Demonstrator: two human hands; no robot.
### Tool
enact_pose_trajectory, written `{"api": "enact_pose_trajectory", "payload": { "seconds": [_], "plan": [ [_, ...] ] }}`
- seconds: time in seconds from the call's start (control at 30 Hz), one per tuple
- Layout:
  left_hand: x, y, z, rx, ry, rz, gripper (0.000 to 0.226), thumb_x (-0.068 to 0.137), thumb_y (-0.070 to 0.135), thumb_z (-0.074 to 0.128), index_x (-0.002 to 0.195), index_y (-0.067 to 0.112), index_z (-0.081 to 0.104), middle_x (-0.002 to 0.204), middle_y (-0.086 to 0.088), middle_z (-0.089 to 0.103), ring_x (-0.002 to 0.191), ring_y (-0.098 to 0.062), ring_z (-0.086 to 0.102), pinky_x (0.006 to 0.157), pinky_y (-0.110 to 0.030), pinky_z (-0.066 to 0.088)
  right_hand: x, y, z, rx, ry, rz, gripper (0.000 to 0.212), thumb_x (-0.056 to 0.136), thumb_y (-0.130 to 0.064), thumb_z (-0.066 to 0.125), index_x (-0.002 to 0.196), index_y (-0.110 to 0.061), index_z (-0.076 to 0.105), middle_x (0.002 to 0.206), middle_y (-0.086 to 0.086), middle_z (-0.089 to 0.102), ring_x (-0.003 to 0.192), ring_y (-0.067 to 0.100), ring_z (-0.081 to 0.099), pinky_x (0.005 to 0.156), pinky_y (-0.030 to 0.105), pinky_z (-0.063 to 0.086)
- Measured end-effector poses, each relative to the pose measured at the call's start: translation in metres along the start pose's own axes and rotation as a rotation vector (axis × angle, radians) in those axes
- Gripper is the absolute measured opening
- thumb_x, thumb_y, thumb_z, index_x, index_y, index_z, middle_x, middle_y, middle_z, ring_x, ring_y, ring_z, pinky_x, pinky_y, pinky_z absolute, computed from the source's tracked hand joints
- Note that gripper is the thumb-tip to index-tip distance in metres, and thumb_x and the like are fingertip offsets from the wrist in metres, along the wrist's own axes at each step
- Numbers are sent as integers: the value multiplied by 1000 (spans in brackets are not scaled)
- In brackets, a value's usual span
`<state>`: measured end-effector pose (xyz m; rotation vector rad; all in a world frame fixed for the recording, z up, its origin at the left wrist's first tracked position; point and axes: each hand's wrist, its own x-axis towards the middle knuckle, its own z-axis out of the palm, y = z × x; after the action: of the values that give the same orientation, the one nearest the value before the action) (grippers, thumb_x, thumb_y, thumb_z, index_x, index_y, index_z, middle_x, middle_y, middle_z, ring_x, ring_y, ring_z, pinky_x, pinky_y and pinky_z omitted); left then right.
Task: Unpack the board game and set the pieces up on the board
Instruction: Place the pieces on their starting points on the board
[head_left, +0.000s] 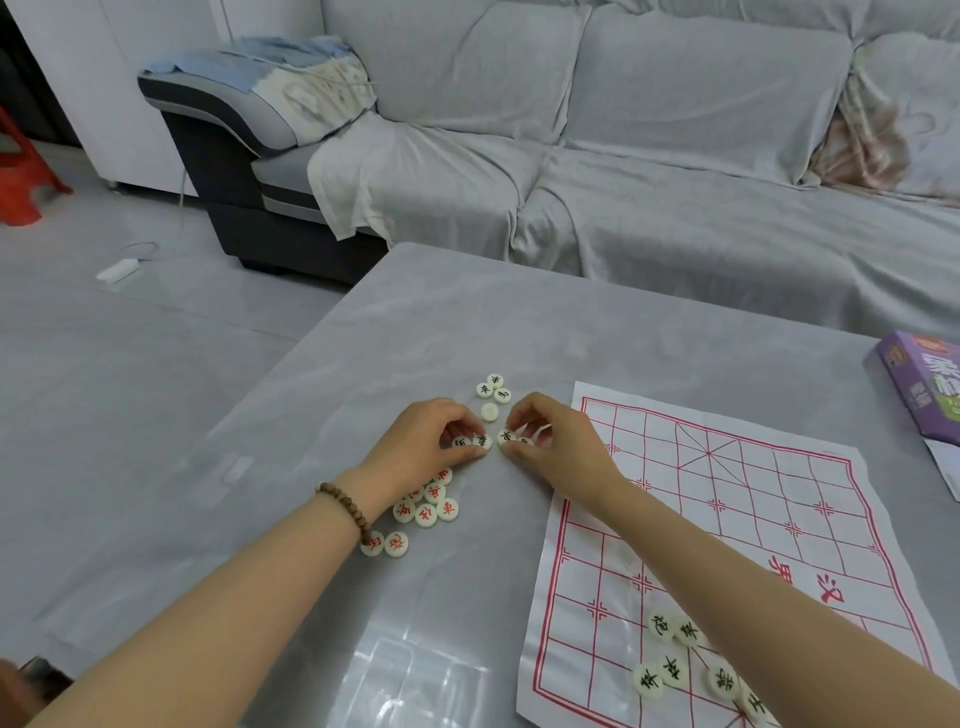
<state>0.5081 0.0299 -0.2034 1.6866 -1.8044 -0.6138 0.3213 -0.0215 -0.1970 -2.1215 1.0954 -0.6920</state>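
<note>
Left hand (434, 441) and right hand (550, 441) pinch black-marked pieces (482, 442).

Left hand (426, 441) and right hand (553, 444): fingertips nearly meet on the table (467, 322), with a few pieces (480, 441) under them. Small cluster (492, 395) just beyond the fingertips. Bigger cluster (426, 506) behind the left fingers, by the wrist. Board sheet (753, 493) right of the right fingers, with a near-corner group (685, 660) on it. Box (924, 384) far right. Sofa (675, 156) beyond the table.
</note>
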Motion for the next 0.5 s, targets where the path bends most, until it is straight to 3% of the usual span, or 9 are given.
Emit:
{"api": "enact_pose_trajectory", "payload": {
  "seconds": [0.2, 0.33, 0.5],
  "plan": [
    [-8, 15, 5, 16, -33, -48, 22, 80, 28, 72, 101, 26, 66, 95, 7, 60, 80, -9, 55, 73, -17, 46, -34, 2, -33, 66, 44, 13, 17, 77, -8, 73, 87, -14, 61, 85, -8, 64, 74, 6, 57, 68, 19, 46],
    [-11, 27, 9, 63, -29, -71, 13, 82, 24, 71, 94, 22, 70, 92, 0, 60, 79, -12, 55, 76, -23, 46, -56, 4, -52, 77, 58, 46, 15, 78, -9, 73, 87, -13, 62, 84, -6, 65, 74, 7, 58, 65, 16, 47],
    [-16, 85, 26, -100, -16, 13, 15, 82, 23, 71, 97, 25, 67, 91, 12, 62, 79, -7, 55, 70, -12, 44, -94, 12, -82, 58, 82, 88, 17, 77, -12, 74, 87, -19, 62, 84, -11, 64, 75, 2, 58, 67, 14, 49]
  ]
}}
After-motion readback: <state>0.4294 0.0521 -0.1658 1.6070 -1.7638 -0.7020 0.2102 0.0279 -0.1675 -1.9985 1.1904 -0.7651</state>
